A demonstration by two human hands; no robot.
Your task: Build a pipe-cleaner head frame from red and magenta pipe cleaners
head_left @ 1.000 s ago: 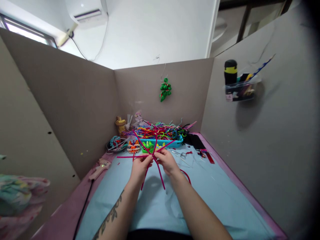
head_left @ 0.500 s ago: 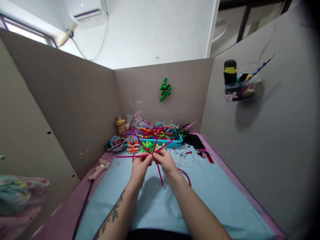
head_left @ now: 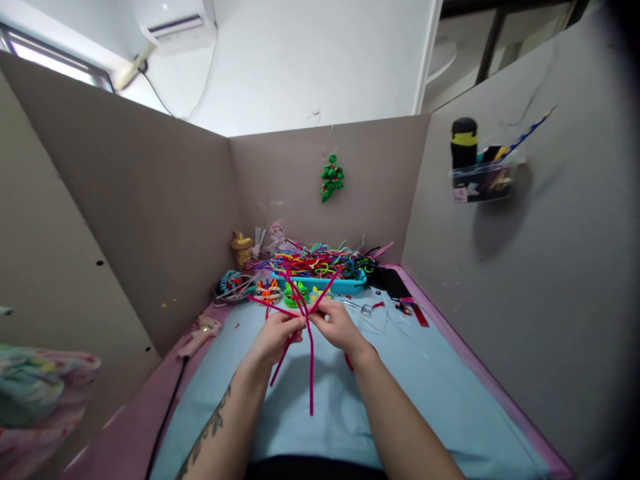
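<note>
A bundle of magenta pipe cleaners [head_left: 311, 373], crossed at one centre with its arms spread like a star, is held in the air over the blue cloth. My left hand [head_left: 281, 335] pinches it at the centre from the left. From the right, my right hand [head_left: 336, 325] pinches close to the same crossing, its fingertips nearly meeting the left ones. Two arms hang down below the hands; the others point up and outward. Under my right wrist a red pipe cleaner [head_left: 349, 362] lies partly hidden on the cloth.
Behind the hands stands a blue tray [head_left: 345, 287] heaped with coloured pipe cleaners. Before it sit an orange figure [head_left: 268, 292], a green one [head_left: 295, 294] and a yellow one. Scissors [head_left: 367, 310] lie to the right, a pink glue gun [head_left: 200, 337] to the left. Grey partitions [head_left: 190, 200] enclose the table.
The magenta bundle has turned and tilted between my fingers, so its arms point differently and two now hang down. Both hands have come slightly lower and nearer.
</note>
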